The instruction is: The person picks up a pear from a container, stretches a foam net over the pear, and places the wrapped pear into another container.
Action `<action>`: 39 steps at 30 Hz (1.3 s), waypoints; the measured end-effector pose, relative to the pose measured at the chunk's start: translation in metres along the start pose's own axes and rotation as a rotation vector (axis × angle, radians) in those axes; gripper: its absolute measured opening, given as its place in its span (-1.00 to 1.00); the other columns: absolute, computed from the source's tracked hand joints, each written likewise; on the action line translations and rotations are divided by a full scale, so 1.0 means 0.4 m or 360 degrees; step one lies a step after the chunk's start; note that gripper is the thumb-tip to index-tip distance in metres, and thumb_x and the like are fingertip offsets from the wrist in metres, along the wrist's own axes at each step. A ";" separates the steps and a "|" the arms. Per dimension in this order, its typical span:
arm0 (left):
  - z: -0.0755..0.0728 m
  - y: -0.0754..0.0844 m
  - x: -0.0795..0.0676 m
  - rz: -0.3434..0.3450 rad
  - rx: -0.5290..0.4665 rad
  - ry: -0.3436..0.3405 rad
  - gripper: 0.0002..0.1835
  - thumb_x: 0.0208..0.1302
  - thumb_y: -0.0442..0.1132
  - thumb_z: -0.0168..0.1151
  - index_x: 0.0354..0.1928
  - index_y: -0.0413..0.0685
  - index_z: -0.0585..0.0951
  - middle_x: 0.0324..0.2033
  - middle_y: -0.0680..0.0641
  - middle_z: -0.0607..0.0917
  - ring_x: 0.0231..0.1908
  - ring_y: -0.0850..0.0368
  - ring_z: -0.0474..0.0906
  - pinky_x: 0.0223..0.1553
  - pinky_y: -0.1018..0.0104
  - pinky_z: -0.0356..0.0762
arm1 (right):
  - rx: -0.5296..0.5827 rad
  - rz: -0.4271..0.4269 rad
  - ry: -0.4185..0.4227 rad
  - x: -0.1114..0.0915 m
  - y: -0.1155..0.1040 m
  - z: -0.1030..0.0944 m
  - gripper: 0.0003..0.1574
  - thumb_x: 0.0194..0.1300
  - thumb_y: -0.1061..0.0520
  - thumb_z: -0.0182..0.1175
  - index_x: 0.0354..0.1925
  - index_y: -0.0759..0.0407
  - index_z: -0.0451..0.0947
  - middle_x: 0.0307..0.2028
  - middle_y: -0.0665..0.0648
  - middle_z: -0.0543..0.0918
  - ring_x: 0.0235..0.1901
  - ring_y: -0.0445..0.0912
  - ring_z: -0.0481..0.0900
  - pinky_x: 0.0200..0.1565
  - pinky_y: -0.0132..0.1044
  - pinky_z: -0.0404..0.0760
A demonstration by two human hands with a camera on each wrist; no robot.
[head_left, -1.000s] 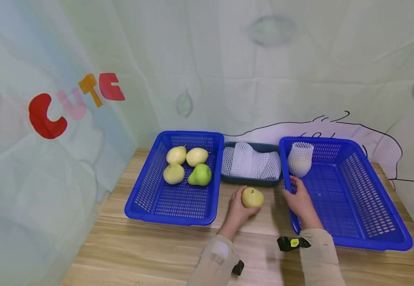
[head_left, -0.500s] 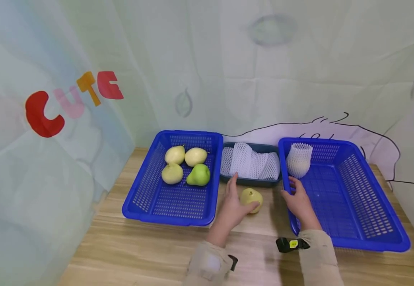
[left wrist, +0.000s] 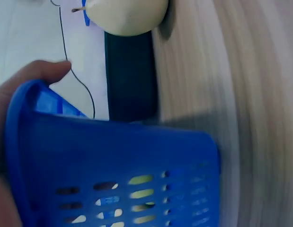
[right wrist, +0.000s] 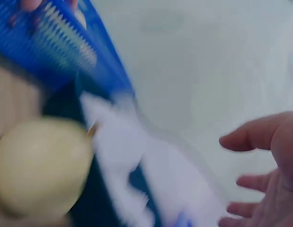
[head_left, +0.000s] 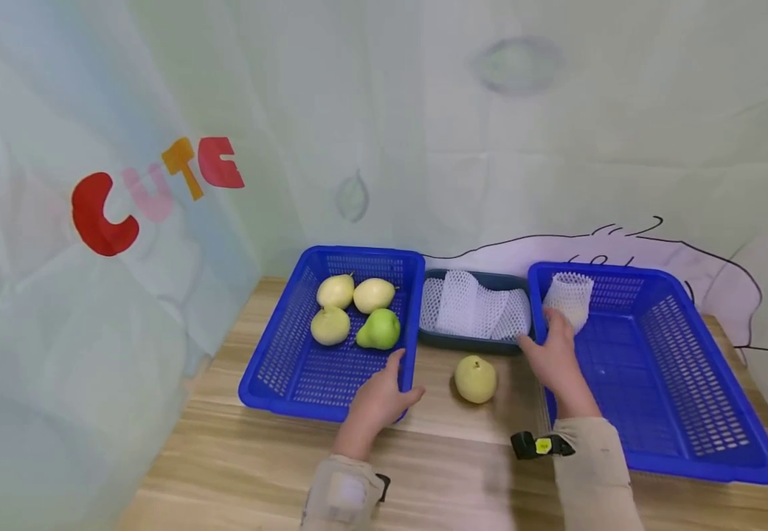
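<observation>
A yellow pear [head_left: 476, 379] stands on the table between the two baskets, with neither hand touching it. My left hand [head_left: 378, 398] is at the front right corner of the left blue basket [head_left: 271, 404], fingers loosely extended; in the left wrist view its thumb [left wrist: 47, 71] shows beside the basket rim. That basket holds several yellow pears [head_left: 374, 296] and one green pear [head_left: 380, 330]. My right hand [head_left: 559, 361], fingers spread, hovers by the left rim of the right blue basket [head_left: 649, 354]. Just beyond it, a pear in a white foam net [head_left: 569, 299] sits inside that basket.
A dark green tray [head_left: 473, 343] with several white foam nets [head_left: 459, 304] stands between the baskets, behind the loose pear. A printed cloth [head_left: 384, 133] hangs behind the wooden table [head_left: 443, 457].
My left hand has let go of the yellow pear, leaving it on the table, and moved left to the left basket's corner. My right hand has lifted slightly off the right basket's rim.
</observation>
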State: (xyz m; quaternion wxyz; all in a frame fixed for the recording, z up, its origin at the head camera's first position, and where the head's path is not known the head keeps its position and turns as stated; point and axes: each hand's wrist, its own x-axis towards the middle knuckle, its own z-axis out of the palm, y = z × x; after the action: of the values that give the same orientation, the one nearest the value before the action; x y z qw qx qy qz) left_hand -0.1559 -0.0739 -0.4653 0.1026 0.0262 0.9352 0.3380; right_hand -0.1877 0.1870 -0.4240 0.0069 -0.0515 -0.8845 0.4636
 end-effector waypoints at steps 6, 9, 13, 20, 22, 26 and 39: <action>0.002 0.003 -0.001 -0.0016 0.0059 0.0069 -0.21 0.10 0.03 0.26 0.35 -0.03 0.22 -0.04 -0.23 0.59 -0.14 -0.14 0.55 -0.15 -0.05 0.46 | -0.0282 -0.0156 -0.0415 0.144 -0.111 0.061 -0.13 0.23 0.04 0.13 0.35 0.34 0.01 0.31 0.48 -0.01 0.29 0.30 -0.01 0.23 0.15 0.09; 0.005 0.002 -0.002 -0.0019 0.0061 0.0072 -0.22 0.09 0.02 0.26 0.34 -0.02 0.24 -0.03 -0.19 0.60 -0.14 -0.13 0.55 -0.13 -0.06 0.45 | -0.0348 0.0061 -0.0630 0.208 -0.109 0.100 0.02 0.22 -0.10 0.14 0.39 0.32 -0.12 0.32 0.48 -0.04 0.27 0.31 0.06 0.18 0.16 0.18; 0.011 0.003 -0.002 -0.0012 0.0046 0.0060 -0.22 0.08 0.01 0.27 0.34 -0.03 0.24 -0.02 -0.17 0.59 -0.11 -0.13 0.55 -0.10 -0.09 0.42 | -0.0299 0.0368 -0.0783 0.255 -0.080 0.138 0.20 0.20 -0.20 0.13 0.39 0.37 -0.33 0.34 0.45 -0.06 0.17 0.27 0.25 0.07 0.06 0.38; 0.011 0.006 -0.006 -0.0018 0.0029 0.0058 -0.21 0.06 0.03 0.28 0.33 -0.02 0.25 0.02 -0.15 0.58 -0.07 -0.13 0.54 -0.07 -0.10 0.40 | -0.0374 0.0314 -0.0613 0.275 -0.048 0.170 0.10 0.15 0.01 0.23 0.37 0.31 -0.22 0.08 0.47 0.36 -0.31 0.08 0.52 -0.38 -0.21 0.52; 0.007 0.005 -0.005 -0.0021 0.0035 0.0072 -0.21 0.06 0.03 0.29 0.33 -0.02 0.25 0.01 -0.15 0.58 -0.08 -0.12 0.54 -0.08 -0.09 0.41 | -0.0343 0.0244 -0.0526 0.279 -0.051 0.168 0.01 0.16 0.10 0.21 0.38 0.18 -0.17 -0.10 0.43 0.49 -0.41 0.04 0.50 -0.45 -0.24 0.47; 0.005 0.006 -0.001 -0.0021 0.0041 0.0081 -0.21 0.06 0.03 0.28 0.33 -0.02 0.25 0.01 -0.14 0.59 -0.08 -0.11 0.54 -0.08 -0.07 0.41 | -0.0160 0.0099 -0.0389 0.278 -0.064 0.141 -0.19 0.25 0.18 0.09 0.37 0.07 -0.03 -0.05 0.41 0.47 -0.40 0.02 0.44 -0.44 -0.26 0.50; 0.008 0.010 -0.006 0.0118 -0.0127 0.0322 -0.24 0.08 0.08 0.30 0.29 -0.04 0.30 0.14 -0.22 0.41 0.14 -0.19 0.28 0.02 -0.13 0.35 | 0.0146 -0.0041 -0.0444 0.124 -0.053 0.013 -0.01 0.08 -0.19 0.30 0.35 0.11 0.13 0.09 0.30 0.31 -0.12 0.13 0.44 -0.13 -0.12 0.48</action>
State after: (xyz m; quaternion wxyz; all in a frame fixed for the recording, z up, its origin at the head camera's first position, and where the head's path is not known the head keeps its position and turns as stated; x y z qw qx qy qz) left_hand -0.1531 -0.0693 -0.4647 -0.0038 0.0223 0.9249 0.3796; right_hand -0.2392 0.1757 -0.4114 -0.1077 0.0251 -0.8553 0.5062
